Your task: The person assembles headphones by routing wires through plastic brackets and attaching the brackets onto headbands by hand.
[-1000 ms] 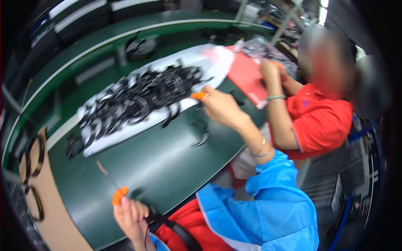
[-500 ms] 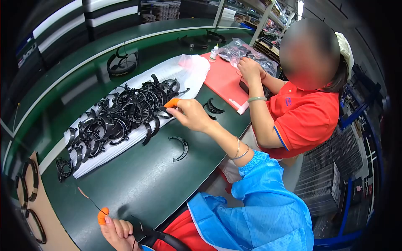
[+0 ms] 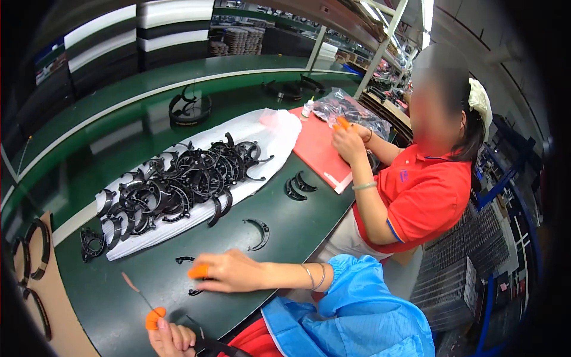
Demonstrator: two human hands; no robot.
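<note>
My left hand (image 3: 169, 338), an orange cot on one finger, is closed on a thin black cable (image 3: 145, 300) whose coppery end sticks up. Part of a black headband (image 3: 209, 347) shows beside it at the bottom edge. Low over the green table is my right hand (image 3: 229, 271), also with an orange cot, fingers curled round a black C-shaped part (image 3: 184, 260). Only that part's two ends show; its middle is hidden under the hand. Another black C-shaped part (image 3: 259, 235) lies just beyond. A large heap of similar parts (image 3: 196, 175) rests on white foam wrap (image 3: 270, 144).
At right, a co-worker in a red shirt (image 3: 425, 193) works over a red mat (image 3: 315, 149), near a small bottle (image 3: 307, 107) and a plastic bag (image 3: 348, 110). Two curved parts (image 3: 297, 185) lie nearby. Black headbands (image 3: 40, 250) lie on cardboard at left.
My right hand has come from the heap down and left to the near table, where the ends of a C-shaped part now show. My left hand still holds the cable. The view has tilted up.
</note>
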